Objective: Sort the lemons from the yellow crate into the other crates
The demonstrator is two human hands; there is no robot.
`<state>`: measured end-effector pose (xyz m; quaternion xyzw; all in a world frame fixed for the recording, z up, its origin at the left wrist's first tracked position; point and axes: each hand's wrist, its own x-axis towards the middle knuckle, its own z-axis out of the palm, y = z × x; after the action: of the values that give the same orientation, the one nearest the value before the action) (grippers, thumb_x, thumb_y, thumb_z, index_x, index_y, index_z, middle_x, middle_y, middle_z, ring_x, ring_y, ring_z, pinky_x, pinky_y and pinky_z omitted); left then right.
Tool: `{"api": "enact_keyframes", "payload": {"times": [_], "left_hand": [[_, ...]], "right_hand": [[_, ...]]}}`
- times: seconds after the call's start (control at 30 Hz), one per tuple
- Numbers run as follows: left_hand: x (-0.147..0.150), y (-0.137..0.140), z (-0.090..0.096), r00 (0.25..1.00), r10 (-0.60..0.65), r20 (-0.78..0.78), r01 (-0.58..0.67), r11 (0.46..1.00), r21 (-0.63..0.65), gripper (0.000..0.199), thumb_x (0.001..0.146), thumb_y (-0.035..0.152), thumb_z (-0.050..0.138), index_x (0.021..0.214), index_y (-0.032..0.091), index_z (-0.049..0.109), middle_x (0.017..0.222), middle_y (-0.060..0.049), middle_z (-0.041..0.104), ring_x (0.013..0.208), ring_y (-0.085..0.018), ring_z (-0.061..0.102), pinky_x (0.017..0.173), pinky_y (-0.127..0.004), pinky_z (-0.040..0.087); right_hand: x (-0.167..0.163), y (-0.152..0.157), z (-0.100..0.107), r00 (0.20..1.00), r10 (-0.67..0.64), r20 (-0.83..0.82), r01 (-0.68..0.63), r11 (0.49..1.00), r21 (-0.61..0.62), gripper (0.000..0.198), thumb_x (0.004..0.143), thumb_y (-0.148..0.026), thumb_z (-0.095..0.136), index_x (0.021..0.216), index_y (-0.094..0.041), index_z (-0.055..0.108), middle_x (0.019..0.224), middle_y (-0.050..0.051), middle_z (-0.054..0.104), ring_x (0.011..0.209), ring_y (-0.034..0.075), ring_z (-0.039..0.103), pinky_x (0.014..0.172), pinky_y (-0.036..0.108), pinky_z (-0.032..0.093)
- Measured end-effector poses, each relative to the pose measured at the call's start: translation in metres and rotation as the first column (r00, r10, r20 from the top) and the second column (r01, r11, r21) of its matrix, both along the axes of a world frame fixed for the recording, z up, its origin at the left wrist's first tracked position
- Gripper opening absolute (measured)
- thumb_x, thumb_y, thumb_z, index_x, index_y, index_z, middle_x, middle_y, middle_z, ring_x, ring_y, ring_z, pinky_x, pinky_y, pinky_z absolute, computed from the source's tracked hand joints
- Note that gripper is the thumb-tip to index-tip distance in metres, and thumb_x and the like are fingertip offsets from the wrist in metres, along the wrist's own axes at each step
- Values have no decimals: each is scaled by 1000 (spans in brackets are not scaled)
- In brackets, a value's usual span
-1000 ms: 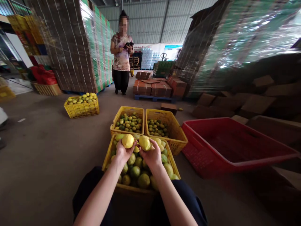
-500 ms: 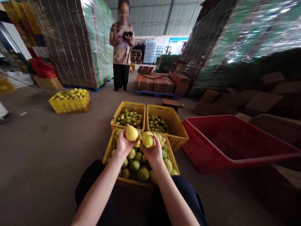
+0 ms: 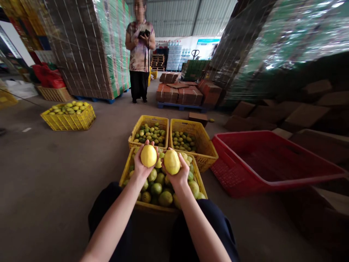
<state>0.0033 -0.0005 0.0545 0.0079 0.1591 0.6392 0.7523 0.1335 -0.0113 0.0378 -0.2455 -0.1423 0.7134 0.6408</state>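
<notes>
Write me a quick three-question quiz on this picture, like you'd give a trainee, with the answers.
1. True or false: the left hand holds a yellow fruit, while the right hand holds nothing.
2. What colour is the large basket on the far right? A) blue B) red C) green
3. How many yellow crates stand grouped beneath and just beyond the hands?

Key: 1. False; the right hand holds one too. 2. B. 3. Three: one near, two behind it.
</notes>
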Motion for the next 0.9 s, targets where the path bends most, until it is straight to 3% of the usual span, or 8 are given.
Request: {"api": "enact_keyframes", "payload": {"times": [0.17,0.3,0.6,0.9], "left_hand": [[5,0,-2,1000,-7,18,8,997,-71,32,89,26,48,114,19,66,92,-6,74,87,-21,71,85,-36,57],[11,0,-3,1000,7,7,-6,996,-90,36,89,24,42,116,21,65,91,-7,74,87,-21,71,84,-36,57],[14,3,-7,995,-14,-97,6,997,-79,40,83,20,47,119,25,64,92,-6,75,89,-23,70,79,-36,58],[16,4,-7,999,-23,-36,19,995,-99,40,87,21,41,120,24,63,91,-5,75,83,-19,71,80,-33,57]], "right_hand": [[1,5,-8,991,-72,-115,69,997,-34,36,78,-39,59,110,-24,68,92,2,76,74,20,71,72,36,59],[-1,4,-5,982,-93,-162,85,995,-55,38,80,-39,57,111,-21,69,97,5,77,87,22,72,84,40,57],[-1,3,1,981,-128,-144,117,990,-81,35,79,-37,57,108,-21,70,98,4,76,86,22,72,82,39,58],[-2,6,-2,983,-146,-114,138,988,-73,34,76,-37,60,106,-22,70,94,2,76,79,20,72,80,38,58]]}}
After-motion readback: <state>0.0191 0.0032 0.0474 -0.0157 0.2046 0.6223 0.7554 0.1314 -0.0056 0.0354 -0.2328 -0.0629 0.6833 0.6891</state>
